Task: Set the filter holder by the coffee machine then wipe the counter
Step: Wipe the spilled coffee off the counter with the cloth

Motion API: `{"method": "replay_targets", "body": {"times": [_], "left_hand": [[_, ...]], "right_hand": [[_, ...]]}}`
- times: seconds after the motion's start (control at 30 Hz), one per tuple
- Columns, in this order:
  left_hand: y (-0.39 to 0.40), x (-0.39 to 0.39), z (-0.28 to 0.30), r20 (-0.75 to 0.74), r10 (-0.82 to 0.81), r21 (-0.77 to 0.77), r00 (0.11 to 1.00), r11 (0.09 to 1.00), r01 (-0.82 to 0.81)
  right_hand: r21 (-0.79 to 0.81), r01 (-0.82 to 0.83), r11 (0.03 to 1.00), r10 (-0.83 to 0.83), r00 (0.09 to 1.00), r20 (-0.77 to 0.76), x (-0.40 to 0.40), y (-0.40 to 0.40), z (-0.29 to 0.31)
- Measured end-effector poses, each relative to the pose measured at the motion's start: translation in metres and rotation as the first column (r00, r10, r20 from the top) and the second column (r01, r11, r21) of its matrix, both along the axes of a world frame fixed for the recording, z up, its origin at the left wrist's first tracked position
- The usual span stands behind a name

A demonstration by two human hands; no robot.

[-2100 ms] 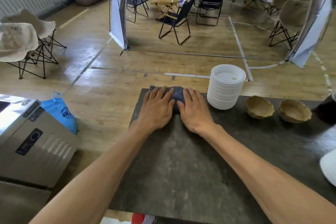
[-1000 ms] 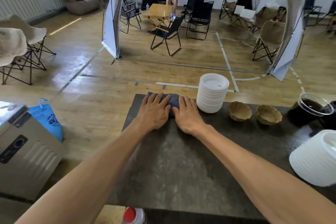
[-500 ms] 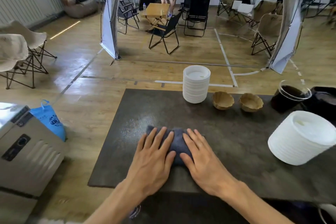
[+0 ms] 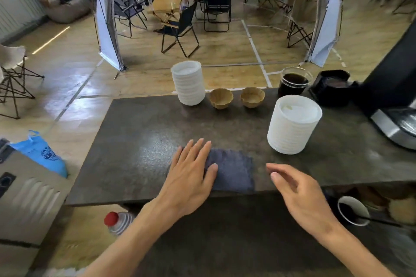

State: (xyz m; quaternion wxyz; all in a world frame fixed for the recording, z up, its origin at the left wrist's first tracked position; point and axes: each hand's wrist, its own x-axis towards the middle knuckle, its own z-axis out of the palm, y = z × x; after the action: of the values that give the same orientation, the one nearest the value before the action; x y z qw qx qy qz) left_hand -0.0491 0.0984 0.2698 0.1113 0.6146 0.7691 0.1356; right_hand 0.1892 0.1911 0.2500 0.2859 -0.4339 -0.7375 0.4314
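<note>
Counter (image 4: pixel 139 141): a dark stone-like slab is shown, its near edge running just under the cloth; a wipe carried too far toward the person is judged likely to push the cloth off this edge.
Coffee machine (image 4: pixel 396 101): it is seen at the right edge, partly cut off by the frame; a sweep carried far right could be stopped against its base.
Near stack of white lids (image 4: pixel 293 125): a tall stack is set just right of the cloth; it is judged the main hazard, since a rightward stroke or the lifted right hand could tip or shove it.
Far stack of white lids (image 4: pixel 188 82): it is placed at the far edge, beside two brown paper filters (image 4: pixel 236 97); these light pieces could be knocked to the floor by a long forward stroke.
Glass carafe (image 4: pixel 292 83): dark liquid is held in it near the far edge; a spill is risked if it is bumped.
Filter holder (image 4: pixel 333 87): the black part is set beside the coffee machine, so that step is judged done.
Cloth (image 4: pixel 231 171): a dark blue folded cloth is laid flat near the front edge.
Left hand (image 4: pixel 191 175): fingers are held straight and pressed flat on the cloth's left part; nothing is gripped, so slipping or bunching is possible under one hand.
Right hand (image 4: pixel 299 189): it is held off the cloth, fingers loosely curled, nothing held.
</note>
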Motion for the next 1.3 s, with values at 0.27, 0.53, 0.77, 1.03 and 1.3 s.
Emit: {"method": "replay_targets", "body": {"times": [0.27, 0.53, 0.77, 1.03, 1.3], "left_hand": [[0.093, 0.072, 0.041, 0.923, 0.172, -0.139, 0.345, 0.983, -0.118], [0.108, 0.081, 0.046, 0.962, 0.2, -0.186, 0.184, 0.978, -0.092], [0.037, -0.036, 0.054, 0.978, 0.132, -0.074, 0.163, 0.944, -0.322], [-0.006, -0.224, 0.061, 0.979, 0.166, -0.072, 0.116, 0.82, -0.567], [0.017, -0.312, 0.04, 0.975, 0.204, -0.121, 0.089, 0.82, -0.559]], "right_hand": [[-0.653, 0.186, 0.734, -0.525, 0.765, -0.373, 0.048, 0.067, 0.026], [-0.638, -0.062, 0.767, -0.296, 0.849, -0.438, 0.012, 0.061, 0.055], [-0.593, -0.337, 0.731, -0.06, 0.835, -0.548, -0.093, 0.033, 0.07], [-0.642, -0.501, 0.581, 0.112, 0.83, -0.547, -0.309, 0.014, 0.069], [-0.655, -0.47, 0.591, 0.116, 0.853, -0.508, -0.398, 0.018, 0.061]]}}
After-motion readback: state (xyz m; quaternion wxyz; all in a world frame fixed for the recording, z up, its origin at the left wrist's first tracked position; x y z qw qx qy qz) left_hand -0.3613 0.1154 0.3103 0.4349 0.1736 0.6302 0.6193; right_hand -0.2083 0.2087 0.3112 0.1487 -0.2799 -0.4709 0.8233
